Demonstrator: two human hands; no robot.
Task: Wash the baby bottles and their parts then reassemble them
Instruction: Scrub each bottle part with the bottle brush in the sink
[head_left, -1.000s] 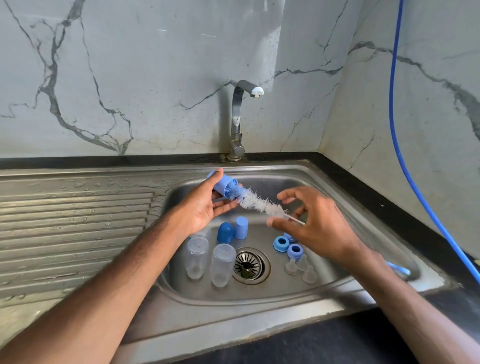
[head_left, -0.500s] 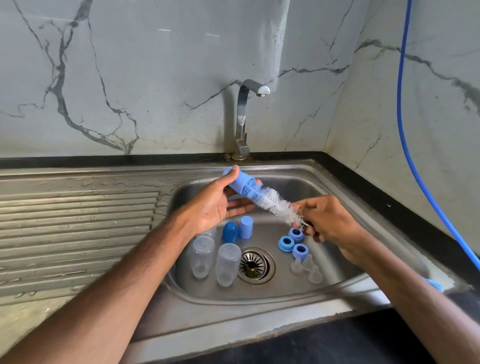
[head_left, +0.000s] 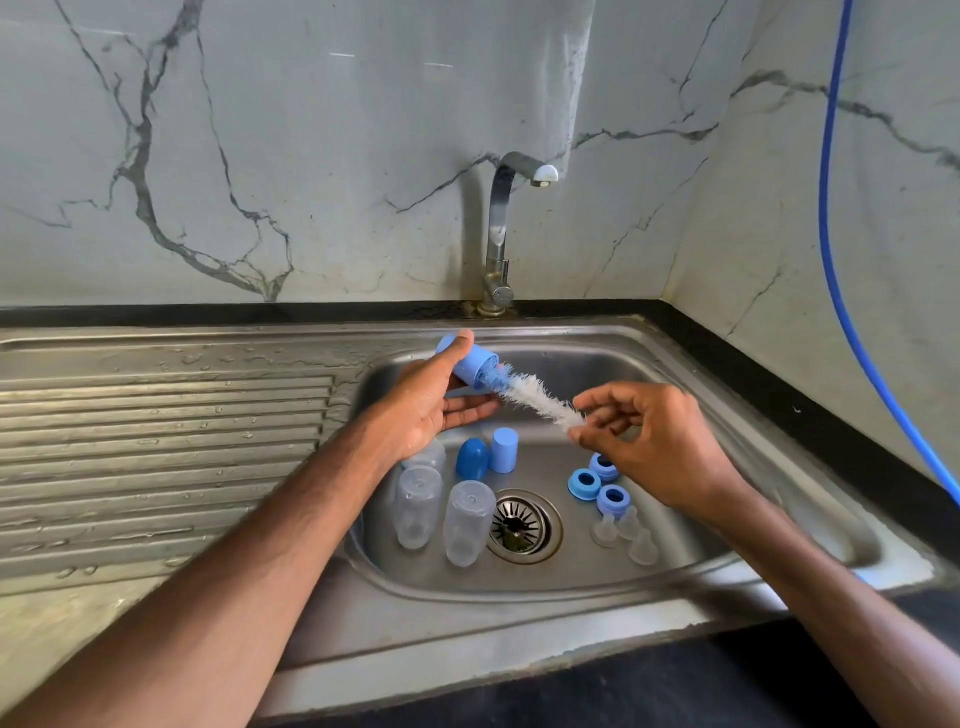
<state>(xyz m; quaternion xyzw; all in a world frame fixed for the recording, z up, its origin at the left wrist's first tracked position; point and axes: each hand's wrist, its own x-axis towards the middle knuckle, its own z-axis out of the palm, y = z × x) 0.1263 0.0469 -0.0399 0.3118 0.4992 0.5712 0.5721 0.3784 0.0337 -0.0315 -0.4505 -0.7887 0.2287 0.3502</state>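
My left hand (head_left: 434, 402) grips a light blue bottle cap (head_left: 475, 366) above the sink basin (head_left: 675, 395). A white bottle brush (head_left: 537, 397) has its tip inside the cap. My right hand (head_left: 654, 441) pinches the brush at its near end. On the basin floor stand clear bottles upside down (head_left: 418, 506) (head_left: 467, 522), a dark blue cap (head_left: 472, 458), a light blue cap (head_left: 504, 449), three blue collar rings (head_left: 586, 484) (head_left: 612, 500) (head_left: 603, 465) and clear teats (head_left: 628, 535).
A steel tap (head_left: 501, 234) rises behind the basin, with no water running. The ribbed wet drainboard (head_left: 156, 457) lies left. The drain strainer (head_left: 522, 525) sits mid-basin. A blue hose (head_left: 841, 291) hangs down the right marble wall. Black countertop (head_left: 779, 395) borders the sink.
The brush has slid a little in the cap and my right hand has shifted its pinch on it, fingers spreading more. My left hand keeps the cap in place.
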